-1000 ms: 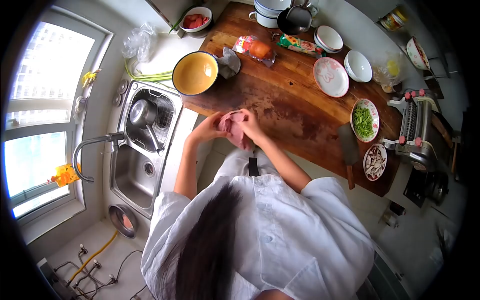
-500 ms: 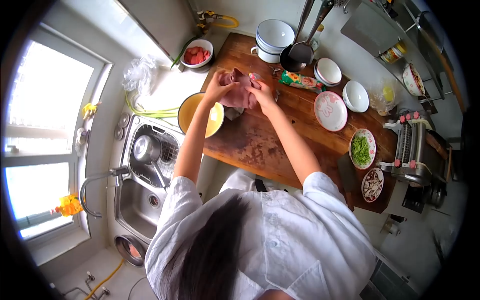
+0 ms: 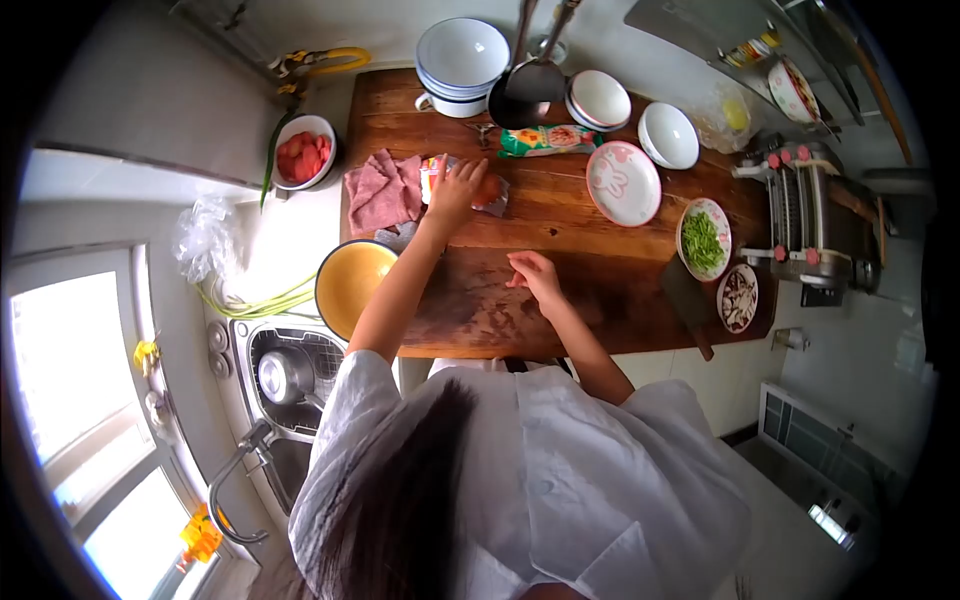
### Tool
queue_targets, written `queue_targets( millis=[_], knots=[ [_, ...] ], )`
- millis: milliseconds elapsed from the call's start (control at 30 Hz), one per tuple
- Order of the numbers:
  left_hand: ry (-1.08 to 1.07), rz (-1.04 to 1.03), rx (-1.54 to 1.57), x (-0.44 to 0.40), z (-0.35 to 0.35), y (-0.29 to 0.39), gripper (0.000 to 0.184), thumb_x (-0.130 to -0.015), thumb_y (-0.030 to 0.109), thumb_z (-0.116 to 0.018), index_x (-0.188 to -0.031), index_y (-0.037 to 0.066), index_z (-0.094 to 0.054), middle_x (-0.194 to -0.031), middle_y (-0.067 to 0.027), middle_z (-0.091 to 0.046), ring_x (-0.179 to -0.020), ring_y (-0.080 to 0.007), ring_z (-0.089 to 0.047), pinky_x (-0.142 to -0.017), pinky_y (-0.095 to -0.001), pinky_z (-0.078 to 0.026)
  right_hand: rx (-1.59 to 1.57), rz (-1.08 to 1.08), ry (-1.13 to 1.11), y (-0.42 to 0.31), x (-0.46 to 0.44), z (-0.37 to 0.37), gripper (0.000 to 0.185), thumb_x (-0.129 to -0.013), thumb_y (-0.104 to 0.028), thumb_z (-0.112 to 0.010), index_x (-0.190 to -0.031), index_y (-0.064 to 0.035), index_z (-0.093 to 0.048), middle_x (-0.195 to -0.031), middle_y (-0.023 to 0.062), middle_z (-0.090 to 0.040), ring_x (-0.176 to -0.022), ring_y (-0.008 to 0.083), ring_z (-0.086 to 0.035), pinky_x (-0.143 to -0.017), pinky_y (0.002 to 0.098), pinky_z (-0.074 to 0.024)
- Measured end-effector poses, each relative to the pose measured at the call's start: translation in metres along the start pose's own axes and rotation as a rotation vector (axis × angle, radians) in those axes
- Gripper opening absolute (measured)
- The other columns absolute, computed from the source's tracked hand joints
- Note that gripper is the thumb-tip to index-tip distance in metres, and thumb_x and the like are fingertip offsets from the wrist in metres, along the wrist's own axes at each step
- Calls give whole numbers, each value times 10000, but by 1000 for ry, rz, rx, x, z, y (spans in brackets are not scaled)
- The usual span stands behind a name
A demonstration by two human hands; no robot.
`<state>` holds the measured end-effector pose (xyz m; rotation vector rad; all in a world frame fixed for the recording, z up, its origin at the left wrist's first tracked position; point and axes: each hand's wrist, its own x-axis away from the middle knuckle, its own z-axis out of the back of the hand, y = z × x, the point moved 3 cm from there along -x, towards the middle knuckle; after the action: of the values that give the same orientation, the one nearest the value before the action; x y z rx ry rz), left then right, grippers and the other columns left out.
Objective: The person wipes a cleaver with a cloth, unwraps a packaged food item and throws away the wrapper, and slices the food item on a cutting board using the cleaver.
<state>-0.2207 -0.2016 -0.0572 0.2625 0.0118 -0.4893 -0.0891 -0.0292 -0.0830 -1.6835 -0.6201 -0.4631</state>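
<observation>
My left hand [image 3: 457, 192] lies over a packaged item [image 3: 490, 189] in a clear, red and white wrapper, its fingers spread across the wrapper's left part. Just left of it a pink cloth [image 3: 385, 190] lies crumpled on the wooden counter [image 3: 560, 250]. A grey cloth [image 3: 397, 237] sits below, partly hidden by my left forearm. My right hand [image 3: 534, 274] is above the counter near its front edge, fingers curled together; whether anything small is between them I cannot make out. The yellow bowl [image 3: 350, 285] is left of my left forearm.
A bowl of red slices [image 3: 304, 152] stands at the back left. Stacked white bowls [image 3: 462, 55], a green packet [image 3: 550, 140] and a pink-patterned plate [image 3: 623, 183] are behind. To the right are chopped greens [image 3: 703, 241], a cleaver [image 3: 687, 306] and a pasta machine [image 3: 800, 210].
The pink cloth has left both my hands and lies on the counter at the left. My left hand has moved onto the packaged item; my right hand has come back toward the front edge.
</observation>
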Motion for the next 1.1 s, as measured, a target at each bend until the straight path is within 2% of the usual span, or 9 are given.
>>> queue_targets(
  millis=[100, 300, 367, 467, 567, 600, 733, 967, 1100],
  knots=[
    [-1, -31, -64, -25, -11, -3, 655, -547, 233, -771, -1109, 59, -481, -1015, -108, -552, -1045, -277, -503, -985, -406, -337, -83, 55, 191, 10, 26, 43, 156, -865, -145, -551, -928, -10, -598, -680, 45, -580, -596, 132, -585, -592, 250, -489],
    [89, -44, 159, -14, 23, 63, 556, -557, 297, -774, -1013, 70, -550, -933, -123, -606, -906, -290, -579, -787, -364, -474, -179, 83, 356, 23, 61, 90, 140, -855, -115, -563, -949, -18, -597, -721, 54, -604, -636, 134, -602, -632, 253, -499],
    [-145, 271, 510, -6, 47, 95, 546, -556, 341, -784, -974, 62, -573, -888, -135, -631, -839, -307, -605, -751, -374, -475, -93, 294, 232, 8, 68, 89, 166, -863, -105, -550, -988, -6, -594, -836, 70, -626, -736, 127, -606, -692, 244, -487],
    [-108, 391, 1141, 6, 20, 129, 544, -614, 371, -772, -960, 0, -576, -849, -91, -630, -749, -176, -604, -681, -300, -482, 56, 433, 240, -24, 72, 88, 289, -855, -114, -569, -1120, -4, -538, -1026, 77, -596, -867, 117, -581, -745, 230, -462],
    [-100, 535, 1444, 17, 22, 173, 504, -712, 373, -708, -1012, -1, -551, -908, -71, -609, -779, -125, -581, -694, -270, -474, -238, 250, 140, -58, 90, 92, 444, -837, -127, -602, -1238, -21, -445, -1135, 62, -539, -935, 111, -549, -769, 231, -448],
    [-73, 650, 1565, 21, 23, 186, 488, -761, 377, -667, -1041, 0, -536, -934, -73, -602, -796, -130, -584, -700, -271, -476, -237, 291, -42, -79, 101, 90, 567, -798, -144, -655, -1279, -16, -383, -1152, 67, -517, -933, 114, -549, -775, 232, -450],
    [-36, 699, 1917, 30, 14, 216, 479, -805, 398, -621, -1062, 10, -507, -911, -69, -594, -785, -123, -590, -678, -257, -483, 87, 522, -97, -106, 124, 95, 588, -749, -111, -690, -1242, 28, -401, -1053, 63, -549, -887, 96, -557, -735, 222, -468],
    [111, 736, 1870, 47, 14, 226, 497, -799, 383, -632, -1095, 6, -500, -960, -68, -590, -850, -134, -581, -730, -276, -475, 120, 379, -287, -96, 121, 104, 558, -756, -89, -644, -1249, 23, -409, -1024, 60, -562, -855, 87, -561, -735, 225, -468],
    [234, 704, 1329, 45, 23, 194, 492, -705, 362, -733, -998, 0, -575, -898, -67, -615, -773, -135, -598, -696, -283, -484, -19, 429, -296, -74, 98, 91, 574, -806, -191, -616, -1291, 13, -386, -1091, 104, -550, -890, 117, -556, -779, 253, -452]
  ],
)
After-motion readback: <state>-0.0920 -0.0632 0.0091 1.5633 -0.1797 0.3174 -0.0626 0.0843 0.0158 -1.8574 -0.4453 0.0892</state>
